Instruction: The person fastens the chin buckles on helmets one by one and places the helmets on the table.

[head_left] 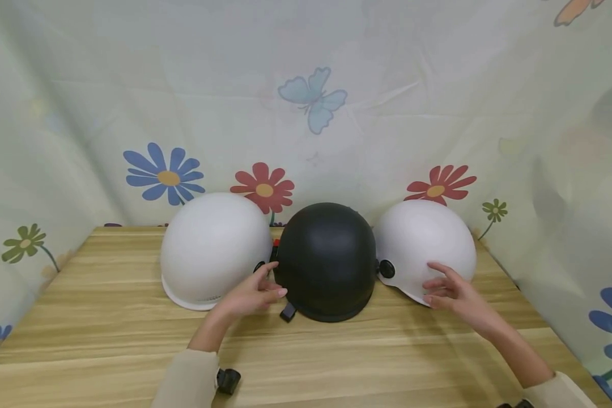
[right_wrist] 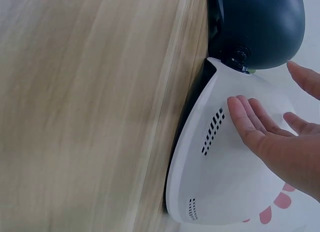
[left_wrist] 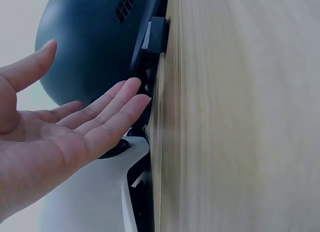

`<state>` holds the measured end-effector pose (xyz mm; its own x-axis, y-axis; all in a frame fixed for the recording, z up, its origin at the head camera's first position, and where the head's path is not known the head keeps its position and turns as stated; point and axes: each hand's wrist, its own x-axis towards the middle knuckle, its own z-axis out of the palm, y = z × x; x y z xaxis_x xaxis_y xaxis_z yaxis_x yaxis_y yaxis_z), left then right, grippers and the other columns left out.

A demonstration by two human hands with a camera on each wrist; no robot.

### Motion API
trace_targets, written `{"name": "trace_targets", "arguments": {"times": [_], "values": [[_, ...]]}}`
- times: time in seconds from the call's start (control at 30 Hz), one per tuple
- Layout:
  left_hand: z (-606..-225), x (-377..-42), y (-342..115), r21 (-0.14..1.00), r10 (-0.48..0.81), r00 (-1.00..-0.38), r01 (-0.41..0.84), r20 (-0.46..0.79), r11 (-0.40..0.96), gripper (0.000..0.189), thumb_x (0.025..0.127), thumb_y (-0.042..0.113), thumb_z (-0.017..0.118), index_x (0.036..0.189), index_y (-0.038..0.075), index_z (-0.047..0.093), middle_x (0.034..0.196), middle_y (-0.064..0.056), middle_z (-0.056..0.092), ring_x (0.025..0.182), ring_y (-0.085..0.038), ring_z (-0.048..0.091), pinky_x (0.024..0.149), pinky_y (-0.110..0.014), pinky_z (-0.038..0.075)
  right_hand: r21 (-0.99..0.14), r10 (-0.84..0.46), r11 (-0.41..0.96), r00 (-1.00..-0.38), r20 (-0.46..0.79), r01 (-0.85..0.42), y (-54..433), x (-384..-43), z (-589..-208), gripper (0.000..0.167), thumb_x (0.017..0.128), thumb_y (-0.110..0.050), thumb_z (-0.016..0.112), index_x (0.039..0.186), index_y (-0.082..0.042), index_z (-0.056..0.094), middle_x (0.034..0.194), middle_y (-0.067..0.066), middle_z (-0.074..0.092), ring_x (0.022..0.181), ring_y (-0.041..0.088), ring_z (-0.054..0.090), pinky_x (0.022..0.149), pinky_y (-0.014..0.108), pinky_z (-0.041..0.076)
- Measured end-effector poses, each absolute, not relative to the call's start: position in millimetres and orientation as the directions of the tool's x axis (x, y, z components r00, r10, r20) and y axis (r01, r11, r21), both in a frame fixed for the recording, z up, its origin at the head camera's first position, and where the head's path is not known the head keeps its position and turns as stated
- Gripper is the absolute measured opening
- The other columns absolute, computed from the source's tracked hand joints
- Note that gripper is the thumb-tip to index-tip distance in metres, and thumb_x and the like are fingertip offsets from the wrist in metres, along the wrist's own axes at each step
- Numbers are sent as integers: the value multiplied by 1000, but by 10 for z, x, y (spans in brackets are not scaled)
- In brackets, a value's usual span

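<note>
The left hand (head_left: 250, 293) grips nothing, fingers extended; the black helmet (head_left: 328, 260) sits just to its right, the left white helmet (head_left: 214, 243) just behind and left. Beyond the right hand (head_left: 458, 296), fingers loosely spread, lies the right white helmet (head_left: 418, 238); contact is unclear.

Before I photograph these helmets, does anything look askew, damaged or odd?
Nothing stands out: the left white helmet, black helmet and right white helmet sit dome-up in a row on the table, with no visible cracks.
</note>
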<state>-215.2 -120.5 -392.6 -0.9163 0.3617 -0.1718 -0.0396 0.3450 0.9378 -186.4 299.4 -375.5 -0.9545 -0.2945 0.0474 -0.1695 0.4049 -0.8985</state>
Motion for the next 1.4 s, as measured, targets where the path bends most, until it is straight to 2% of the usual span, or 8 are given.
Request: {"name": "trace_targets", "arguments": {"times": [0.17,0.23,0.4,0.57,0.7,0.87,1.2,1.4], "values": [[-3921,-2175,-1212,938,387,-903,-49,-189,344,75,88,23,62,145,7,16,107,-14,57,98,-28,57,81,-46,48,-876,-328,450,-944,18,-174,2935,-1898,-3722,64,87,-9,62,138,3,26,115,30,48,102,36,54,74,30,51],[-3928,-2185,-1214,936,383,-902,-57,-197,348,76,88,23,62,145,7,15,108,-14,57,98,-27,57,82,-45,48,-861,-335,474,-942,17,-184,2909,-1920,-3703,63,86,-10,63,138,2,28,115,29,50,103,39,52,75,28,50],[-3956,-2210,-1218,930,361,-906,-82,-220,359,78,86,24,64,146,8,15,110,-15,55,96,-22,56,82,-44,48,-839,-369,495,-929,32,-225,2839,-1982,-3676,61,86,-11,63,136,4,31,116,29,51,105,40,52,77,24,48],[-3975,-2231,-1217,928,352,-904,-112,-243,355,82,85,25,65,146,8,12,116,-17,52,102,-24,54,85,-45,47,-821,-388,511,-921,44,-255,2758,-2049,-3674,59,86,-11,63,135,4,34,118,28,51,105,39,52,79,22,47],[-3978,-2239,-1216,927,351,-901,-124,-255,355,84,85,25,65,146,8,10,119,-19,50,105,-26,53,86,-45,46,-821,-393,505,-918,55,-265,2678,-2107,-3681,60,85,-13,65,134,5,35,121,28,50,109,39,50,86,32,46],[-3980,-2255,-1214,925,353,-901,-119,-254,361,85,85,25,65,146,8,9,120,-20,49,101,-24,55,85,-44,47,-817,-394,503,-916,74,-282,2589,-2183,-3720,60,85,-14,65,133,5,36,127,27,46,117,40,45,93,49,38],[-3986,-2256,-1205,925,372,-894,-108,-250,363,84,86,25,64,146,6,7,111,-16,54,94,-21,57,85,-43,47,-836,-405,478,-912,62,-270,2450,-2305,-3820,64,85,-17,66,135,5,34,134,26,40,122,41,38,96,52,34],[-3987,-2242,-1191,917,358,-902,-93,-243,387,86,85,25,65,146,7,8,116,-18,52,98,-23,56,84,-42,48,-837,-417,466,-906,77,-286,2391,-2371,-3875,65,84,-20,67,136,4,35,136,25,38,123,40,37,99,54,29]]}}
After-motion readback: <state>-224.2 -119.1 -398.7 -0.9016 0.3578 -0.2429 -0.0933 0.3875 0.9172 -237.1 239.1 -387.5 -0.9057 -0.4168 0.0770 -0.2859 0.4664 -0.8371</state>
